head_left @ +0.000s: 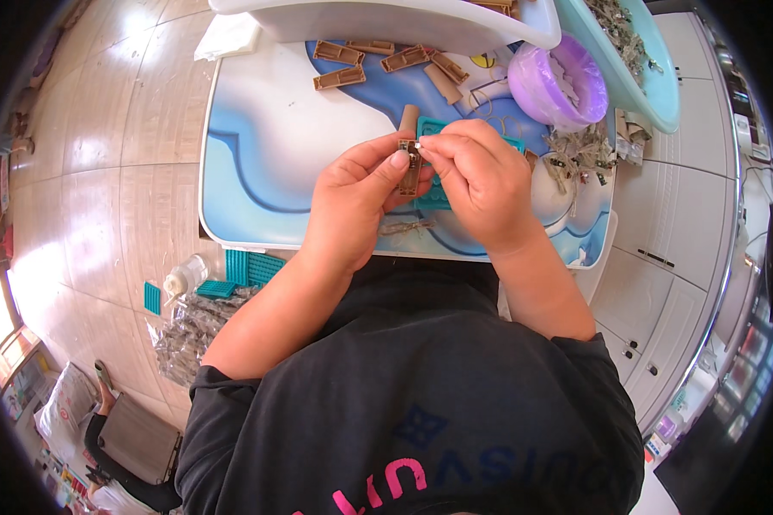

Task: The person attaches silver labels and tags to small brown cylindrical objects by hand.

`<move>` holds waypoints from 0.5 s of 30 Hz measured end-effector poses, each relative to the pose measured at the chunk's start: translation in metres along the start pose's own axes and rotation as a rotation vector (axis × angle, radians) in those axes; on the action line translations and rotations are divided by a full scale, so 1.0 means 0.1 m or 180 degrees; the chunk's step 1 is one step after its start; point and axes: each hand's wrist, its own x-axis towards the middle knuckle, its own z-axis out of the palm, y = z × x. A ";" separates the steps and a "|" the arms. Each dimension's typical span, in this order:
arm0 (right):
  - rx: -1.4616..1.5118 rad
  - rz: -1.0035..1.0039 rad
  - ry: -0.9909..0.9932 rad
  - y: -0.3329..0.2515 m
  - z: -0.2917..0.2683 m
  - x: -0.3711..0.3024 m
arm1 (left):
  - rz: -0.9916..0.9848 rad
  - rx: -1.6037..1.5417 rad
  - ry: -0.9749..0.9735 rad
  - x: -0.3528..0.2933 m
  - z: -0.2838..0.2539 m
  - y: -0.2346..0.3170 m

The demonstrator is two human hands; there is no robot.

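Over the table, my left hand (352, 196) is closed around a narrow brown plastic casing (409, 178), its hollow side facing up. My right hand (489, 184) pinches a tiny white piece (418, 145) at the casing's upper end; what kind of piece it is cannot be made out. Just beyond the fingers, another brown piece (409, 118) sticks out. Under my hands lies a teal ribbed tray (433, 199), partly covered by my right hand. Several loose brown casings (339, 79) are scattered at the far side of the table.
A white bin (386, 30) stands along the far edge. To the right are a purple bowl (524, 90) lined with plastic, a turquoise basin (663, 94) and tangled wired parts (579, 159). Teal trays (249, 268), a clear bottle (187, 275) and plastic-wrapped bundles (189, 339) sit on the floor at left.
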 end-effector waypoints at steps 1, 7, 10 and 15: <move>-0.0026 -0.0020 0.0070 0.00 0.00 0.00 | -0.0001 0.0001 0.0008 0.00 0.00 -0.01; -0.0255 -0.0253 0.0052 0.02 0.05 -0.05 | -0.0008 0.0013 0.0008 -0.01 0.03 -0.01; -0.0616 -0.0482 0.0022 0.01 0.10 -0.11 | -0.0036 0.0035 -0.0004 0.01 -0.03 0.00; -0.0169 0.0108 -0.0107 0.03 -0.11 -0.17 | -0.0089 0.0089 0.0040 0.01 0.02 0.03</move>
